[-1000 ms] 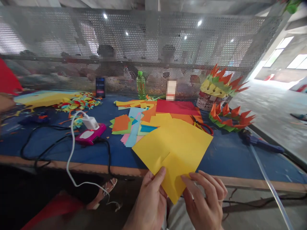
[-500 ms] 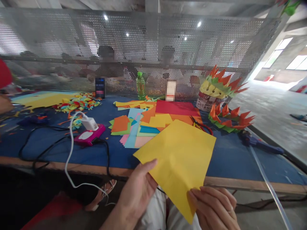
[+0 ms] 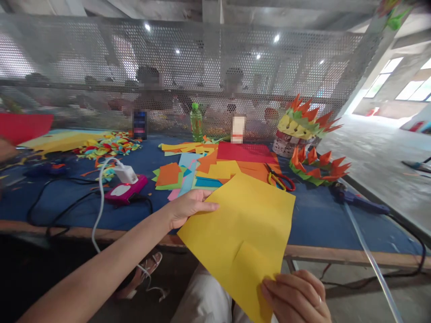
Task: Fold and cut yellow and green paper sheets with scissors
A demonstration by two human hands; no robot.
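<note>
A sheet of yellow paper (image 3: 259, 215) is held tilted over the table's front edge and my lap. My left hand (image 3: 193, 205) grips its upper left edge, thumb on top and fingers underneath. With thumb and fingers, my right hand (image 3: 296, 294) pinches the lower right edge close to the bottom corner. A faint raised crease or flap shows near the lower middle of the sheet. Just beyond the sheet lie smaller paper pieces, among them a yellow piece (image 3: 224, 169) and an orange piece (image 3: 168, 174). Scissors (image 3: 281, 179) with red and yellow handles rest to the right.
Two paper crowns, one upright (image 3: 299, 123) and one lower (image 3: 319, 167), stand at right beside a blue glue gun (image 3: 363, 201). A magenta power strip (image 3: 126, 189) with cables sits left. A green bottle (image 3: 195, 122) stands behind. Another person's hand (image 3: 6, 150) is at far left.
My left hand has slid from the sheet's lower part up to its upper left edge. My right hand has moved slightly down and right, still pinching near the bottom corner.
</note>
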